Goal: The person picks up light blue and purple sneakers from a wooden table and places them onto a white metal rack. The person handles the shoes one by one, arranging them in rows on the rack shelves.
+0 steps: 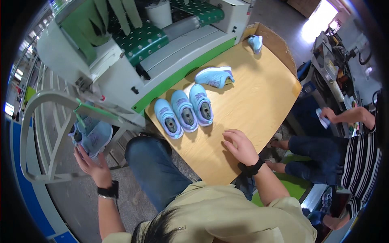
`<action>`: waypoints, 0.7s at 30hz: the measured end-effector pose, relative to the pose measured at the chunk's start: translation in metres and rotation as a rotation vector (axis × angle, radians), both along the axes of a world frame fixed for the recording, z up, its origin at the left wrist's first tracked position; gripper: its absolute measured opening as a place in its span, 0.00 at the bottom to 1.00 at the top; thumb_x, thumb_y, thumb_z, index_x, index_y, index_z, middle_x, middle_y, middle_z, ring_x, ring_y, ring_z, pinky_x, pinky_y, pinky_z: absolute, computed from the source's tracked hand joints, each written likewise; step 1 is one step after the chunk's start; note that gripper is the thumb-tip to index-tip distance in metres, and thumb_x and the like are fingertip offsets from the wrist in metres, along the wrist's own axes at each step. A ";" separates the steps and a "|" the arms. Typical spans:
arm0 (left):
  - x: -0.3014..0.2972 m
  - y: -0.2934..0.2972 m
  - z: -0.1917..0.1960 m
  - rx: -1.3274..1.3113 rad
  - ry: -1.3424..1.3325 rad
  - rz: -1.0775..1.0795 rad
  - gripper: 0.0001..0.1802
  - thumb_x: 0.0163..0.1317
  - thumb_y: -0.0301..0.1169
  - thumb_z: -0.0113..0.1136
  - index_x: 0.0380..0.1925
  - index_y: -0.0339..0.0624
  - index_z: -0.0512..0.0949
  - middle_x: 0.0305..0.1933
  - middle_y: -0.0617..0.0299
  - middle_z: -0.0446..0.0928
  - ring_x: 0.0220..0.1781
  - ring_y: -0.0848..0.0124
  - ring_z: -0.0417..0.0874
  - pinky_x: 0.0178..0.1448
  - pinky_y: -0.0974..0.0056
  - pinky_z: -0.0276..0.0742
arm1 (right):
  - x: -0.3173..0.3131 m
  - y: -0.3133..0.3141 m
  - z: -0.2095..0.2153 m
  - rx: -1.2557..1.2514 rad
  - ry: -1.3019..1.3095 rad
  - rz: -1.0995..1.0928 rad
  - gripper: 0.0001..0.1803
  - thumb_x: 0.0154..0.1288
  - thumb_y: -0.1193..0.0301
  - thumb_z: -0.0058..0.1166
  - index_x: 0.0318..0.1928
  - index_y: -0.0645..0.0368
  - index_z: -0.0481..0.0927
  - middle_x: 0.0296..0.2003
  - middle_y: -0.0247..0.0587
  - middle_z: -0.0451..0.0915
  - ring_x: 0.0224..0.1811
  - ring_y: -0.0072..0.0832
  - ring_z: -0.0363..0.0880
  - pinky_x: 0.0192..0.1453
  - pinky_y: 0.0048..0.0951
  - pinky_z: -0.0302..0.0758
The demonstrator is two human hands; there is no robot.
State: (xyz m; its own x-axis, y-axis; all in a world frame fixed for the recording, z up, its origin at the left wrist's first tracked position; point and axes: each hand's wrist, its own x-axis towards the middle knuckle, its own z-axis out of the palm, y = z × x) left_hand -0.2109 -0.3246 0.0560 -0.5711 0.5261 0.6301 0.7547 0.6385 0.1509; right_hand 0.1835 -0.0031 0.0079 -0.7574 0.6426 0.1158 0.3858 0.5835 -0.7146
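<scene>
A big white machine (pixel 133 60) with a green edge strip and a green studded belt (pixel 142 38) stands along the far left side of the bench (pixel 259 101). The bench is a smooth pale wooden board with rounded corners and a raised brown cardboard wall at its far end. A white tube rack (pixel 44 133) curves beside the person's left knee, and two light blue shoes (pixel 93 135) hang or rest in it, toes down toward the floor.

On the bench three more light blue shoes (pixel 184 111) lie side by side, touching, openings up. Their long axes run from the near left to the far right, heels nearest the person. They are soft mesh with purple trim and grey insoles. A fourth shoe (pixel 214 77) lies on its side just beyond them, its long axis running across the row. A fifth one (pixel 255 42) sits well apart at the far corner.

The left hand (pixel 91 164) reaches up to the rack shoes, fingers spread open and touching the lower one. The right hand (pixel 241 146) rests on bare wood near the row, fingers curled loosely, holding nothing. Both wrists carry black bands.

At right another person in a striped top and jeans sits, one hand (pixel 328 115) on a pale cloth.
</scene>
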 end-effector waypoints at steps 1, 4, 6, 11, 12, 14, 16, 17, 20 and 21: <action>0.025 0.010 0.000 0.027 -0.038 -0.023 0.47 0.58 0.31 0.69 0.77 0.44 0.59 0.79 0.38 0.56 0.80 0.38 0.55 0.81 0.40 0.50 | -0.001 0.002 0.002 0.001 0.012 0.002 0.15 0.68 0.70 0.59 0.53 0.62 0.81 0.52 0.50 0.81 0.56 0.48 0.78 0.62 0.42 0.75; 0.078 0.032 -0.018 -0.313 -0.429 -0.319 0.46 0.58 0.40 0.70 0.76 0.46 0.62 0.82 0.41 0.49 0.82 0.36 0.48 0.81 0.37 0.43 | -0.008 0.002 -0.008 -0.046 0.020 0.033 0.14 0.68 0.70 0.59 0.52 0.62 0.82 0.49 0.49 0.83 0.54 0.48 0.79 0.60 0.42 0.75; 0.107 0.052 -0.024 -0.591 -0.541 -0.362 0.45 0.57 0.46 0.70 0.74 0.49 0.66 0.84 0.44 0.46 0.82 0.34 0.43 0.80 0.31 0.40 | -0.012 0.001 -0.010 -0.011 0.020 0.098 0.14 0.68 0.70 0.59 0.52 0.62 0.82 0.48 0.49 0.83 0.53 0.48 0.79 0.60 0.42 0.75; 0.112 0.063 -0.024 -0.689 -0.658 -0.345 0.46 0.52 0.49 0.74 0.73 0.55 0.69 0.85 0.45 0.40 0.83 0.32 0.33 0.77 0.25 0.34 | -0.019 0.025 -0.004 0.087 0.032 0.096 0.15 0.67 0.70 0.59 0.53 0.62 0.82 0.53 0.50 0.82 0.57 0.49 0.77 0.64 0.43 0.74; 0.112 0.063 -0.026 -0.699 -0.663 -0.341 0.46 0.52 0.48 0.74 0.73 0.55 0.69 0.85 0.44 0.39 0.83 0.32 0.33 0.77 0.25 0.33 | -0.021 0.039 -0.005 0.126 0.025 0.055 0.20 0.65 0.69 0.62 0.56 0.61 0.80 0.58 0.53 0.78 0.61 0.51 0.75 0.67 0.45 0.72; 0.113 0.064 -0.024 -0.710 -0.667 -0.326 0.46 0.52 0.48 0.74 0.73 0.55 0.68 0.85 0.43 0.39 0.83 0.32 0.32 0.78 0.25 0.33 | -0.023 0.078 -0.006 0.331 0.018 -0.070 0.28 0.61 0.67 0.66 0.62 0.61 0.76 0.63 0.55 0.74 0.66 0.54 0.70 0.70 0.47 0.69; 0.113 0.061 -0.024 -0.726 -0.645 -0.318 0.47 0.52 0.50 0.74 0.73 0.58 0.67 0.85 0.42 0.40 0.82 0.29 0.34 0.76 0.22 0.34 | -0.024 0.135 -0.016 0.487 0.022 -0.299 0.36 0.59 0.64 0.70 0.66 0.61 0.71 0.66 0.57 0.70 0.70 0.55 0.66 0.74 0.49 0.65; 0.113 0.062 -0.024 -0.732 -0.656 -0.303 0.47 0.52 0.50 0.74 0.73 0.57 0.68 0.85 0.43 0.40 0.83 0.30 0.34 0.77 0.23 0.33 | -0.020 0.172 -0.017 0.479 0.042 -0.448 0.40 0.57 0.62 0.72 0.67 0.61 0.70 0.67 0.57 0.69 0.71 0.56 0.64 0.75 0.50 0.64; 0.112 0.068 -0.021 -0.740 -0.687 -0.284 0.47 0.51 0.48 0.75 0.73 0.55 0.68 0.85 0.43 0.39 0.83 0.32 0.33 0.78 0.25 0.31 | 0.008 0.276 -0.030 0.510 0.041 -0.853 0.48 0.52 0.57 0.77 0.70 0.61 0.68 0.65 0.57 0.72 0.70 0.52 0.68 0.74 0.46 0.65; 0.112 0.069 -0.021 -0.735 -0.683 -0.284 0.47 0.51 0.48 0.75 0.72 0.56 0.69 0.85 0.43 0.39 0.83 0.31 0.33 0.77 0.24 0.32 | 0.015 0.291 -0.039 0.317 0.030 -0.814 0.49 0.50 0.57 0.78 0.70 0.60 0.68 0.64 0.56 0.75 0.68 0.49 0.71 0.73 0.44 0.68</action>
